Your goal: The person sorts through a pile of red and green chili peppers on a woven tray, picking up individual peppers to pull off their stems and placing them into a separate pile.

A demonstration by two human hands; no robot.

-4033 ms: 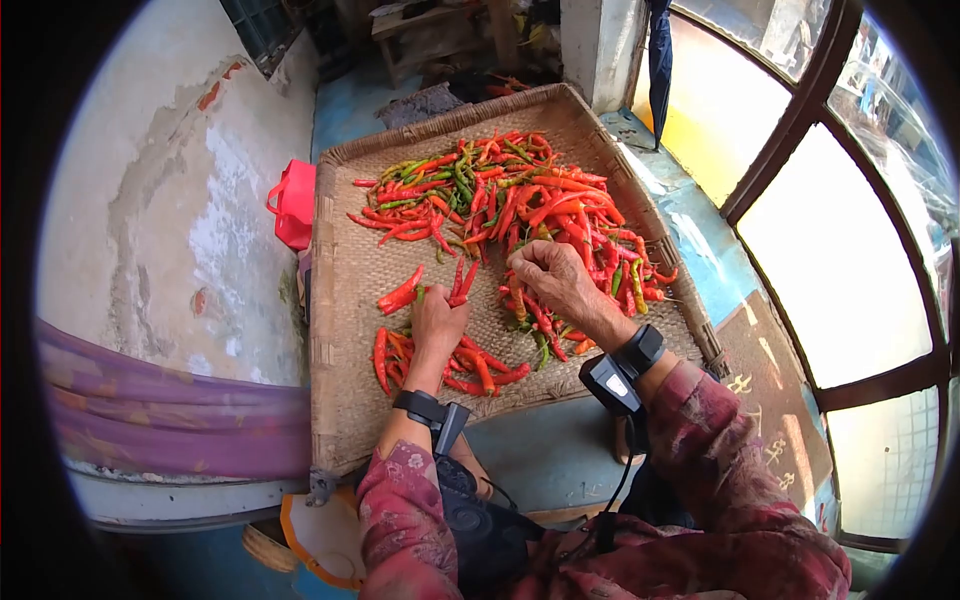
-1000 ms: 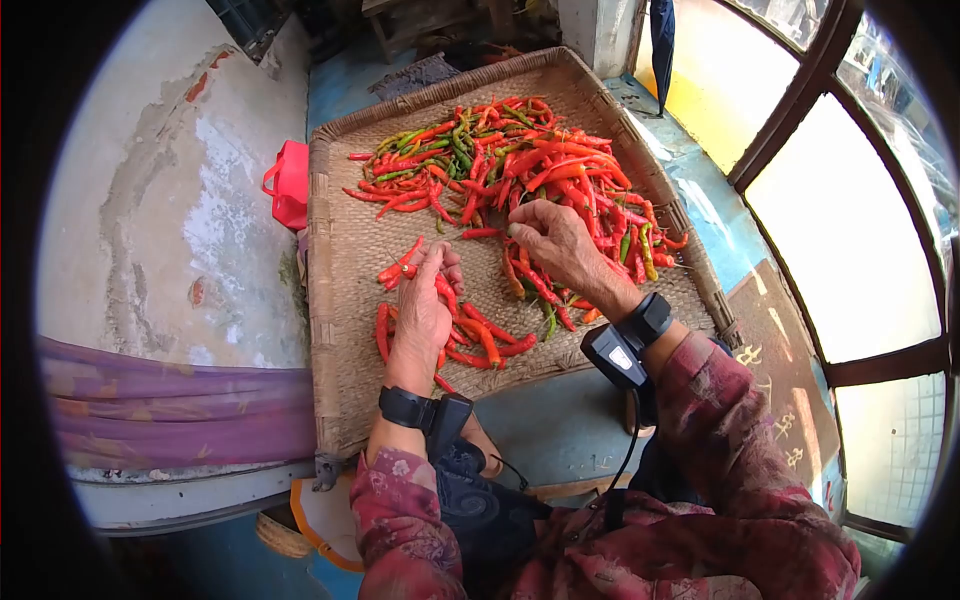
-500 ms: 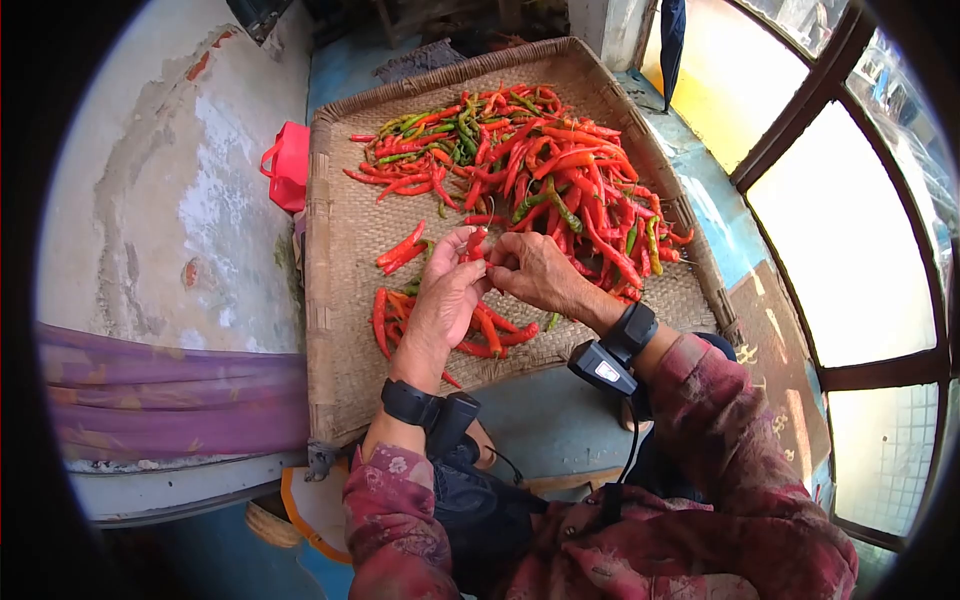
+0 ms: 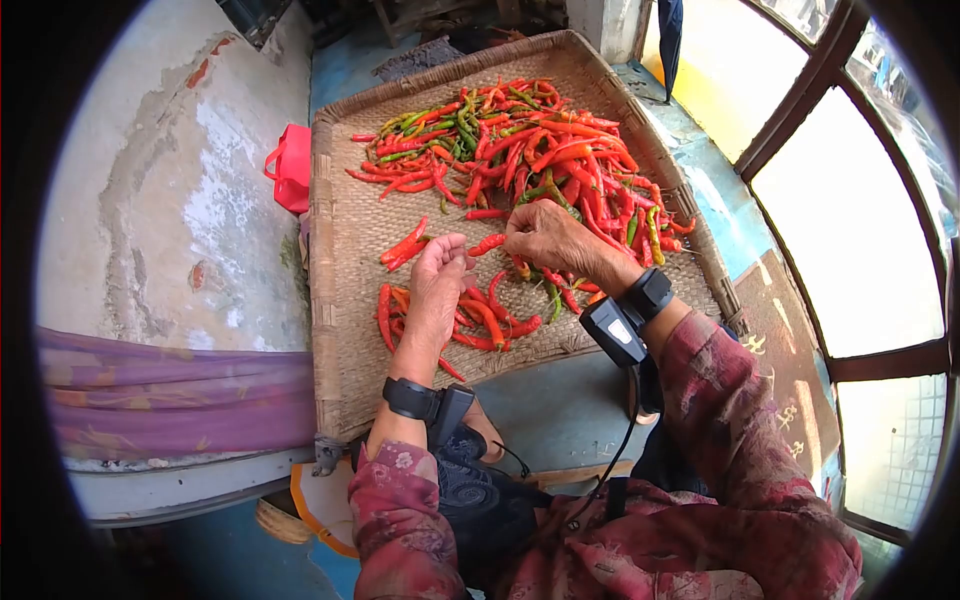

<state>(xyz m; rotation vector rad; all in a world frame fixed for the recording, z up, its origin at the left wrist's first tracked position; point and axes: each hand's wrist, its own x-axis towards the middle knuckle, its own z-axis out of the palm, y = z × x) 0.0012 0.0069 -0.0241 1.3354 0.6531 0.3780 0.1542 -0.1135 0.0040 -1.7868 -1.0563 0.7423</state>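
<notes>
My right hand (image 4: 555,240) is closed, with a red chili pepper (image 4: 487,244) sticking out leftward from its fingertips. Just left of that pepper is my left hand (image 4: 440,285), its fingers loosely bent and apart, with nothing visible in them. Both hands are over a woven bamboo tray (image 4: 350,225). A big heap of red chili peppers (image 4: 590,165), with some green ones, covers the tray's far and right side. Below and between my hands lies a smaller group of red peppers (image 4: 490,318), partly hidden by my left hand. Two red peppers (image 4: 405,243) lie left of my left fingers.
A red bag (image 4: 291,168) is beside the tray's left edge, near the worn wall (image 4: 160,200). Windows (image 4: 850,220) line the right side, where a folded dark umbrella (image 4: 670,45) hangs. A purple cloth (image 4: 180,390) is at lower left.
My hands have moved apart: the right has gone rightward with a red pepper, while the left stays near its place with its fingers loosened.
</notes>
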